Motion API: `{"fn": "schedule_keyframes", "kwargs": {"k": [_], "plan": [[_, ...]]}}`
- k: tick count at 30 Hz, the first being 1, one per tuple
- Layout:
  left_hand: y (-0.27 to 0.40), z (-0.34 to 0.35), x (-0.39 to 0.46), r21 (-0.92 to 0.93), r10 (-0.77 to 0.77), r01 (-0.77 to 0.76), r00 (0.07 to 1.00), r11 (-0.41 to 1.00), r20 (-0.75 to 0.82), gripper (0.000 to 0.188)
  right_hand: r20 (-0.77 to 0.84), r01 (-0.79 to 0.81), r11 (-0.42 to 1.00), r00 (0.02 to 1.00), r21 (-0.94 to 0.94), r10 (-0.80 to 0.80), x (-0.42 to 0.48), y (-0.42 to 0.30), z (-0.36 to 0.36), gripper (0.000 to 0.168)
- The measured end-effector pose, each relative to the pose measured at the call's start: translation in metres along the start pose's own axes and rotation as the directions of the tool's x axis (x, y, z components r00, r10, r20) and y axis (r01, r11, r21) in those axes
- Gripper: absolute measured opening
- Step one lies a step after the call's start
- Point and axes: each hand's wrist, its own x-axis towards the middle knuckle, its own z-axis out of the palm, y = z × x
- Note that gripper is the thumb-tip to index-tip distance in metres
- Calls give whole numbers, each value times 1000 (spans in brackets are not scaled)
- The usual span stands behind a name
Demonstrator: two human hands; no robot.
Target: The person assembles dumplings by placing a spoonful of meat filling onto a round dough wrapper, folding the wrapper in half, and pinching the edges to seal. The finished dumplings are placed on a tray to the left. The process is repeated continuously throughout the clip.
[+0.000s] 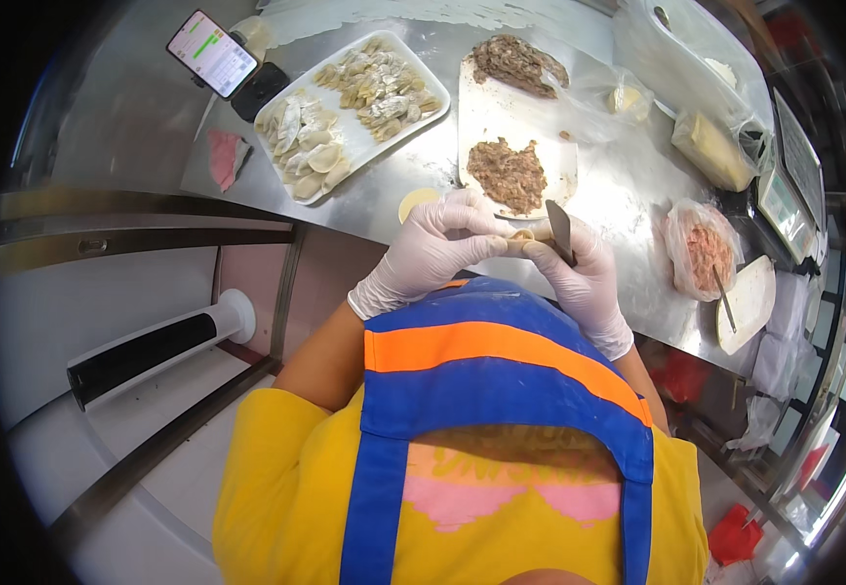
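In front of my chest, both gloved hands pinch a small folded dumpling [522, 235] between thumbs and fingers. My left hand [441, 238] grips its left side. At its right side is my right hand [585, 265], which also keeps hold of a flat metal spatula [560, 228], blade upward. A round dough wrapper [417, 203] lies on the steel table just behind my left hand, partly covered by it. Beyond my fingers, a white cutting board [518, 121] bears a spread patch of brown minced filling [508, 174] and a larger mound of filling [518, 64].
A white tray [364, 157] of floured dumplings stands left, near a phone [212, 53] on a stand and a pink cloth [227, 159]. Rightward are a bag of pink minced meat [702, 248], a small white board [746, 306], wrapped dough-coloured sheets [712, 150] and a scale [788, 208].
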Motion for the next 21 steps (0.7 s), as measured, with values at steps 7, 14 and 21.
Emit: {"fn": "schedule_keyframes", "kwargs": {"k": [7, 14, 21], "plan": [[11, 2, 15, 172, -46, 17, 984, 985, 169, 8, 94, 239, 951, 970, -198, -224, 3, -8, -14, 16], [5, 6, 23, 199, -69, 21, 970, 980, 233, 9, 130, 71, 983, 990, -169, -49, -2, -15, -15, 11], [-13, 5, 26, 179, -68, 17, 957, 984, 283, 14, 94, -261, 904, 965, 339, 244, -5, -8, -9, 19]]}}
